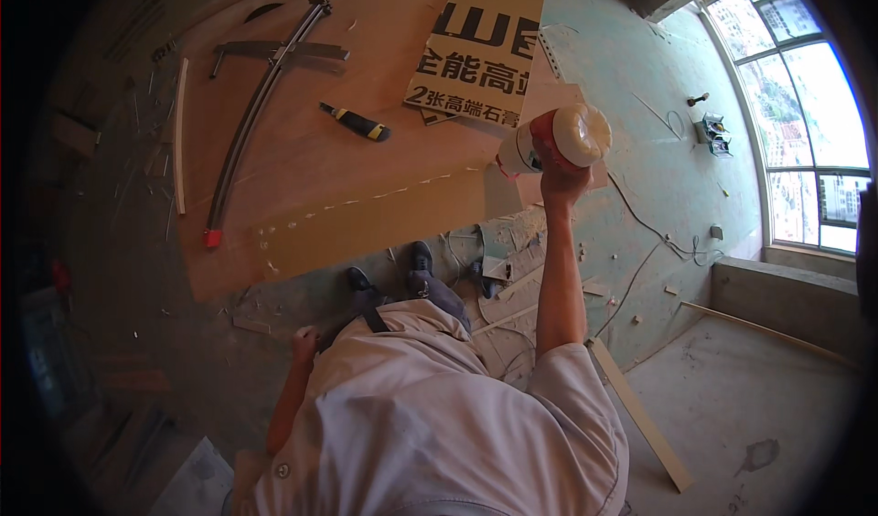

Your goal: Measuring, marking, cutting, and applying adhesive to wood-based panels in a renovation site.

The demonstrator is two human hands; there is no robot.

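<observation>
My right hand (565, 183) is closed around a large white glue bottle (582, 134) with a red label. The bottle is tipped with its base up to the right and its red tip (501, 166) down over the board's near right end. A brown strip (384, 207) lies along the near edge of the wide reddish board (302, 164). A broken white line of what looks like glue runs along the strip. My left hand (306, 340) hangs low beside my body with its fingers curled; what they hold, if anything, is hidden.
On the board lie a black-and-yellow utility knife (357, 123), a long dark clamp (265, 95) with a red end, and printed cardboard (480, 49). Wood offcuts (521, 283) and a cable (631, 209) litter the floor. A toolbox (713, 136) stands near the window.
</observation>
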